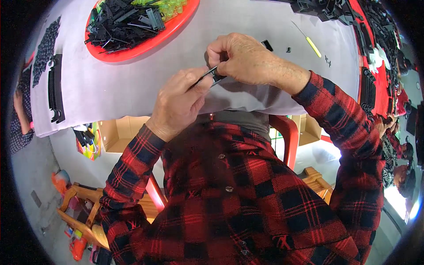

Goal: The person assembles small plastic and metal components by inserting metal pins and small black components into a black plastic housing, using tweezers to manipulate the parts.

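Observation:
My left hand (pixel 179 101) and my right hand (pixel 243 57) meet above the near edge of a grey-covered table (pixel 132 84). Between them they pinch a small thin black plastic part (pixel 211 74). The left thumb and forefinger grip its lower left end. My right fingers curl over its upper right end and hide most of it. Both forearms wear red and black plaid sleeves.
A red round tray (pixel 176 24) heaped with black plastic parts and some yellow-green ones sits at the far left. Rows of black pieces (pixel 55 88) lie along the table's left edge. A yellow-handled tool (pixel 309 42) lies at right. More black parts and other people's arms are at far right.

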